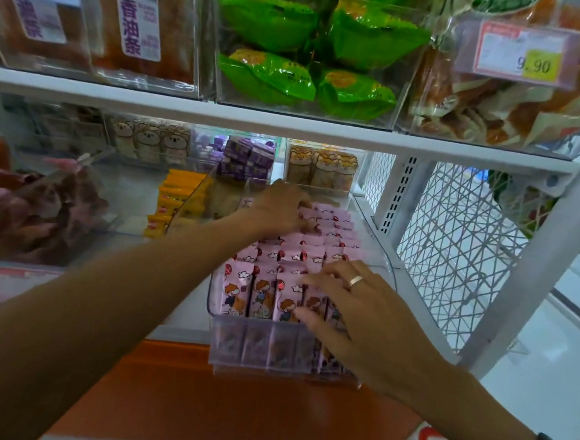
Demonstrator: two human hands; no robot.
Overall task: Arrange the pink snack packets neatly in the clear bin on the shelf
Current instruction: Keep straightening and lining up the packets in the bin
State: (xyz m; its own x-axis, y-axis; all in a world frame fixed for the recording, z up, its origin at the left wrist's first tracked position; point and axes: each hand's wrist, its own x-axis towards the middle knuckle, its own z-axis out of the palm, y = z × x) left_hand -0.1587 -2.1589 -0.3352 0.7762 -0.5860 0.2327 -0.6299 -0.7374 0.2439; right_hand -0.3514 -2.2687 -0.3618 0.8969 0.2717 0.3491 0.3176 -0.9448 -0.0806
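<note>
In the head view the clear bin sits on the lower shelf and is packed with pink snack packets standing upright in rows. The left hand reaches to the far end of the bin, its fingers bent down onto the tops of the rear packets; whether it pinches one cannot be told. The right hand, wearing a ring, lies at the near end of the bin with fingers spread and fairly straight, touching the tops of the front row, the thumb against the packet faces. The packets are pale pink with cartoon children, small clouds and red balloons printed on them. Left of the bin stand yellow packets in a neighbouring bin; behind it are purple boxes. Above the bin, the upper shelf carries green bags. Right of the bin is a white wire mesh panel, and below it an orange surface.
</note>
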